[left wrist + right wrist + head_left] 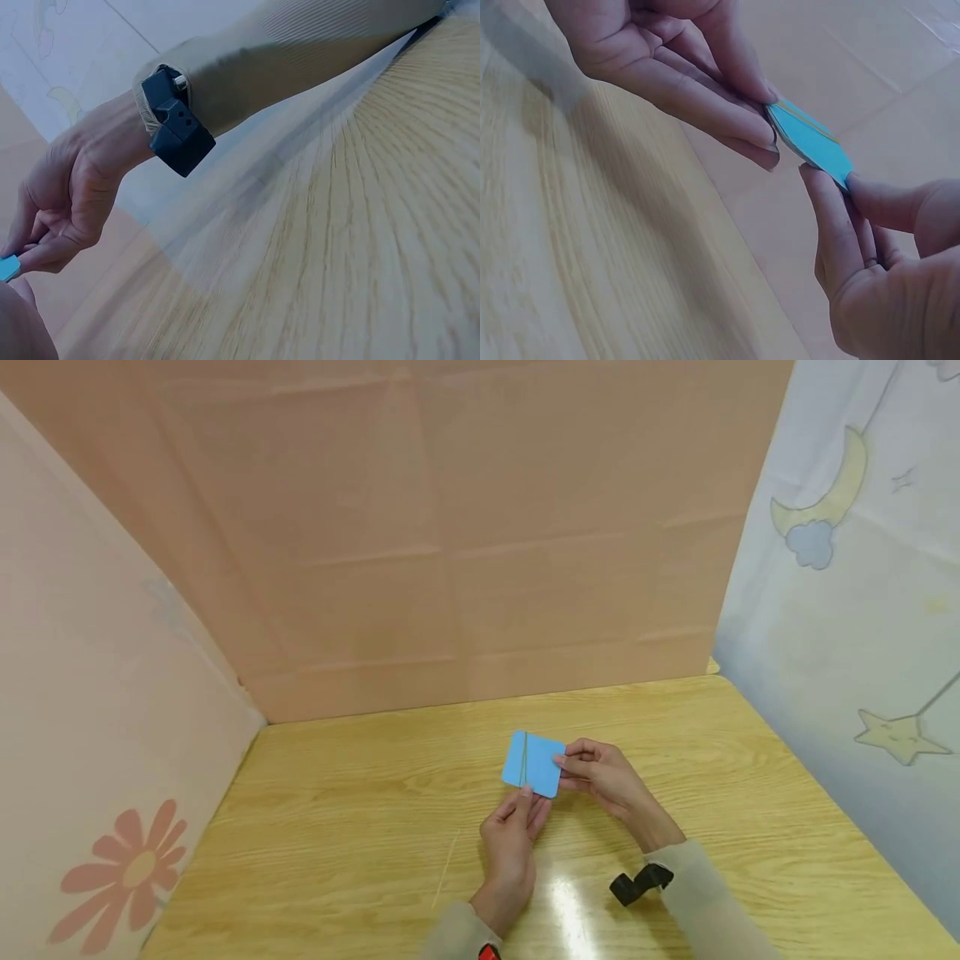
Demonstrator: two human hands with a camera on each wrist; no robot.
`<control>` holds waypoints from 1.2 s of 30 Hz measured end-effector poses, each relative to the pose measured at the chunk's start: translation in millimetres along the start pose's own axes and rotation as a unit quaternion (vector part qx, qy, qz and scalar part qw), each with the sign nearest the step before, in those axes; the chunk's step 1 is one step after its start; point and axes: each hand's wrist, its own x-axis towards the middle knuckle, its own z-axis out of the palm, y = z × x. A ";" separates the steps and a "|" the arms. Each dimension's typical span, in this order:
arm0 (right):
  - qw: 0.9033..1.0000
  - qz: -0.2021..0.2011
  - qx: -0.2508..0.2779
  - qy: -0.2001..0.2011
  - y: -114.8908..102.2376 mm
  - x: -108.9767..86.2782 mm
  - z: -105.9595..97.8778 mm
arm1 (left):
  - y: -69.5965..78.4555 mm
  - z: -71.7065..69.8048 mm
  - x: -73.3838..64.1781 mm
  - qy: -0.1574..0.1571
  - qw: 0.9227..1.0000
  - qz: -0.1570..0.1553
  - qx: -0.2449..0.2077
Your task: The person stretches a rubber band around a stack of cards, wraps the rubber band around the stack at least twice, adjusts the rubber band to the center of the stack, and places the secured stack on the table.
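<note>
Both hands hold a small blue square card (542,765) with rounded corners above the table, tilted toward the head camera. In the right wrist view its edge looks layered, like a thin stack. A yellowish rubber band (524,758) runs across it near its left side, in two strands. My left hand (510,843) pinches the lower edge, thumb in front beside the band. With thumb and fingers, my right hand (611,779) pinches the right edge. The left wrist view catches only a corner of the blue card (9,268). The card's back is hidden.
Beneath the hands lies a wood-grain table (337,818). A thin pale line (446,868) marks it left of the left hand. Cloth-like panels stand behind (450,543) and on both sides. A black wrist device (641,883) sits on the right sleeve.
</note>
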 end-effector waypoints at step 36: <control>1.000 -0.002 0.008 0.003 4.1 -1.4 0.7 | 5.7 -10.8 -1.9 0.037 0.999 0.013 0.024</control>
